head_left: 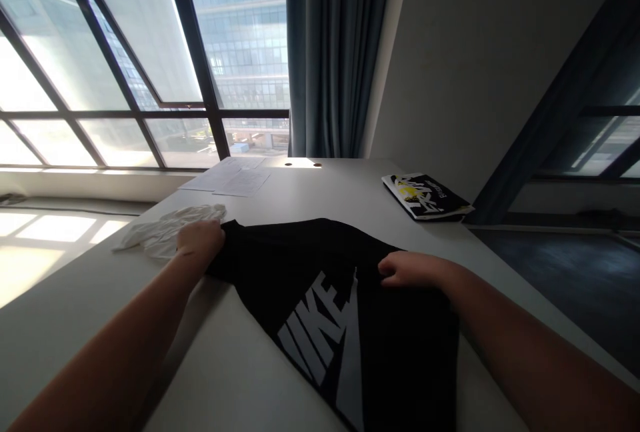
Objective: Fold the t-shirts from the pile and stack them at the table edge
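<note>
A black T-shirt [400, 345] with a large grey Nike print is stretched between my hands over the white table. My left hand [201, 243] is closed on what looks like its sleeve end, at the far left of the cloth. With fingers pinched, my right hand [413, 269] grips the shirt near its upper right part. The lower portion of the shirt runs out of the bottom of the view. Just behind my left hand lies a crumpled white cloth or thin bag [165, 227], partly covered by that hand.
On the table [320, 193], printed papers [233, 177] lie at the far left. A folded black garment with white and yellow print [425, 197] rests near the right edge. Beyond the table are a blue-grey curtain [337, 52], windows [240, 39] and a wall.
</note>
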`<state>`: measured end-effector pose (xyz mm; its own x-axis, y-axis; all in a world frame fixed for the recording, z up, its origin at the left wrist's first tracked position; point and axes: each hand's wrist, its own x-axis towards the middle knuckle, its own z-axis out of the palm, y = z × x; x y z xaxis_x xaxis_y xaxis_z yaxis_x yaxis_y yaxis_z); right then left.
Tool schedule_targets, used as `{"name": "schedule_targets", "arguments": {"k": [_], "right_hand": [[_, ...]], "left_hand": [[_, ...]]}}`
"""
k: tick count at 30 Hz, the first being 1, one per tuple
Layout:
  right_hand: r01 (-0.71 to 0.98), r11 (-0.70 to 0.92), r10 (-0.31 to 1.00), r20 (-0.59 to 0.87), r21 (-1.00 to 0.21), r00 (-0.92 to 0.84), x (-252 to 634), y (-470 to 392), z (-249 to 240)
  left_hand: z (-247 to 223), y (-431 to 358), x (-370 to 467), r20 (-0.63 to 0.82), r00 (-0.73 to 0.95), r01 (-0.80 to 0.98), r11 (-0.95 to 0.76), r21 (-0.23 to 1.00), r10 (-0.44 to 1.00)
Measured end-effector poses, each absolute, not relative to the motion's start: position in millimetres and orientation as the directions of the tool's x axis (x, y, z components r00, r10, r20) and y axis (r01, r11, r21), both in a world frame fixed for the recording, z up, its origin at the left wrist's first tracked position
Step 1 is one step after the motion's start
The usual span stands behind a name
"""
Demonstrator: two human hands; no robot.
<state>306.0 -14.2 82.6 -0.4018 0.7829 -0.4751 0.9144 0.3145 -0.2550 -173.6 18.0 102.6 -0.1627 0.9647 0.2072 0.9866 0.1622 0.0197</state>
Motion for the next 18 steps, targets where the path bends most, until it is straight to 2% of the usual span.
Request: {"name": "schedule_targets", "arguments": {"k": [1, 3, 4, 5, 6, 8, 9, 11, 12, 14, 17, 18], "right_hand": [[0.924, 0.252, 0.701, -0.604, -0.288, -0.38, 305, -19, 88], [0.922, 0.123, 0.484, -0.789, -0.366, -0.378, 303, -27, 97], [0.905, 0.086, 0.413, -0.812, -0.416, -0.413, 300, -30, 101], [0.878, 0.077, 0.408, -0.789, -0.472, -0.46, 298, -32, 104], [0.848, 0.103, 0.479, -0.721, -0.52, -0.501, 294, -32, 106], [0.812, 0.25, 0.722, -0.457, -0.526, -0.519, 286, -32, 105], [0.814, 0.332, 0.811, -0.296, -0.476, -0.504, 281, -31, 103], [0.828, 0.441, 0.864, -0.088, -0.347, -0.496, 272, -29, 96], [0.833, 0.465, 0.862, -0.063, -0.299, -0.503, 268, -29, 92], [0.844, 0.467, 0.853, -0.117, -0.265, -0.509, 262, -30, 88], [0.839, 0.454, 0.814, -0.245, -0.301, -0.528, 260, -35, 90], [0.826, 0.447, 0.772, -0.32, -0.342, -0.55, 261, -37, 93]], "left_hand": [[102, 18, -171, 0.249, -0.179, 0.98, 0.195, -0.042, 0.952], [99, 16, -162, 0.317, -0.094, 0.977, 0.148, -0.153, 0.944], [95, 15, -156, 0.323, 0.0, 0.981, 0.063, -0.186, 0.946], [90, 14, -149, 0.31, 0.104, 0.979, -0.042, -0.202, 0.945], [84, 13, -142, 0.281, 0.209, 0.967, -0.156, -0.2, 0.937], [71, 11, -129, 0.217, 0.393, 0.917, -0.364, -0.161, 0.894], [66, 10, -122, 0.194, 0.465, 0.884, -0.445, -0.142, 0.864], [60, 6, -110, 0.154, 0.573, 0.819, -0.558, -0.13, 0.805], [60, 4, -105, 0.133, 0.607, 0.794, -0.595, -0.124, 0.783], [64, -2, -96, 0.07, 0.66, 0.752, -0.657, -0.061, 0.748], [72, -7, -87, -0.058, 0.697, 0.716, -0.689, 0.109, 0.715], [73, -8, -86, -0.078, 0.668, 0.743, -0.658, 0.119, 0.74]]}}
